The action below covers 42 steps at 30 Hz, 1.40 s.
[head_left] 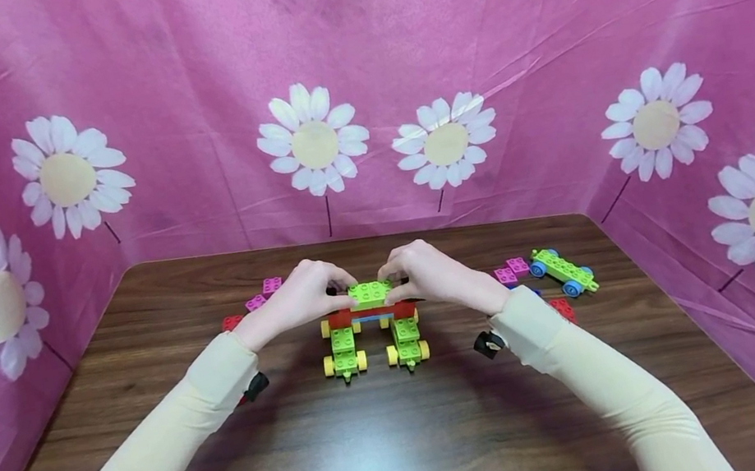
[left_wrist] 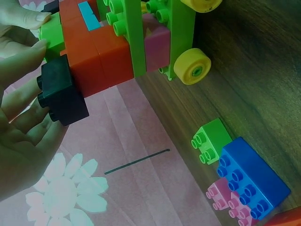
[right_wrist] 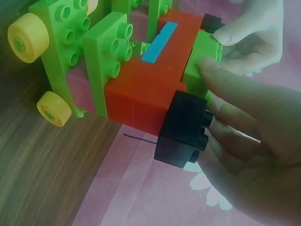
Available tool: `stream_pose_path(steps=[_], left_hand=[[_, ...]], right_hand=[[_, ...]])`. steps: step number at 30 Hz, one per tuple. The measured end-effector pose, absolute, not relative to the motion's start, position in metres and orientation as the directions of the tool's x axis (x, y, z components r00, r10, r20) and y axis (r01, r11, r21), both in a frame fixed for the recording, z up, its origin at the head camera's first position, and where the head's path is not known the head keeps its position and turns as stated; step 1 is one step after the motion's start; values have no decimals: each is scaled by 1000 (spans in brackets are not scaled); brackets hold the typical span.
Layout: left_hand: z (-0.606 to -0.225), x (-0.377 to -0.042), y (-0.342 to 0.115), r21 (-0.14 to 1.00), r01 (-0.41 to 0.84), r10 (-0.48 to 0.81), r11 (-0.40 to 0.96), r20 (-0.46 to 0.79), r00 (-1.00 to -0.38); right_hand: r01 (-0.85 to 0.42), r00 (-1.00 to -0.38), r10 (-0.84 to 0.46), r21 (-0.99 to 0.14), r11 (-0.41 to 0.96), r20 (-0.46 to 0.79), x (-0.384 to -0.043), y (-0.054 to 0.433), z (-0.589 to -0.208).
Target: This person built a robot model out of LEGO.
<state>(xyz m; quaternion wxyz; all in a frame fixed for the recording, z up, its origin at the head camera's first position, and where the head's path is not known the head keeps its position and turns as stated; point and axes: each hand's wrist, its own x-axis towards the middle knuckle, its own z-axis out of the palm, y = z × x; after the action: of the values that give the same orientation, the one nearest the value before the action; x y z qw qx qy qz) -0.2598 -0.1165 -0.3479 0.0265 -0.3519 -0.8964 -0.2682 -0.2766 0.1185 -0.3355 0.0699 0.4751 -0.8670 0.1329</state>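
Grip: left hand [head_left: 312,290] at 9 o'clock, right hand [head_left: 424,271] at 3, both pinching the green brick [head_left: 371,295] against red bricks [right_wrist: 155,84], 12 o'clock of the wheeled bases [head_left: 409,353] on the desk [head_left: 384,451]. Best to push both ends evenly, keeping it square; full seating unclear.

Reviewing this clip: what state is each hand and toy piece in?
Top green block, held by both hands; full seating unclear.
Left hand, pinches that block.
Right hand, pinches it too.
Black blocks, flanking it.
Yellow-wheeled bases, upright, wheels down.
Blue-wheeled base, upright, apart, nothing stacked on it.
Blue block, unheld, studs up.
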Motion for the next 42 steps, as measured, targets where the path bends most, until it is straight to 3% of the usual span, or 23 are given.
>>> stream_pose_path(steps=[14, 21, 42], left_hand=[[-347, -260, -116, 451, 651, 624, 611, 231, -746], [-348, -260, -116, 449, 640, 616, 623, 223, -756], [-350, -255, -124, 478, 648, 607, 593, 263, -750]], right_hand=[[-855, -515, -825, -210, 474, 232, -277, 127, -334], [-812, -579, -785, -242, 531, 221, -279, 127, -336], [-781, -615, -769, -266, 564, 173, -277, 127, -334]])
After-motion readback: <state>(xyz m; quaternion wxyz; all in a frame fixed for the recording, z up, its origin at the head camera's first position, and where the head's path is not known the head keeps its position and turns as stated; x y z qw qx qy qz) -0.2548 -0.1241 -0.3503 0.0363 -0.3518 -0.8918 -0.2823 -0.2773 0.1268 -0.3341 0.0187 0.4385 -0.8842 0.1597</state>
